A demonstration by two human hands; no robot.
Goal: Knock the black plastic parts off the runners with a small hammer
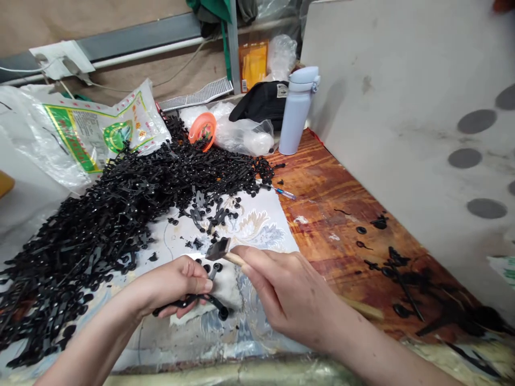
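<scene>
My left hand (181,287) is closed on a black plastic part (215,306), thumb pressed against its upper arm, with round ends sticking out to the right. My right hand (277,284) wraps round the wooden handle (235,259) of a small blade tool (218,249). The dark metal head of the tool is just above the part; I cannot tell if they touch. Under both hands lies a pale patterned sheet (257,220). Loose black pieces (197,244) lie just beyond the tool.
A large heap of black plastic parts (132,187) covers the left and back. Behind it are a printed plastic bag (108,128), an orange cup (203,131), a black cap (261,104) and a pale blue bottle (296,112). A pen (285,193) and scattered black pieces (398,257) lie rightward.
</scene>
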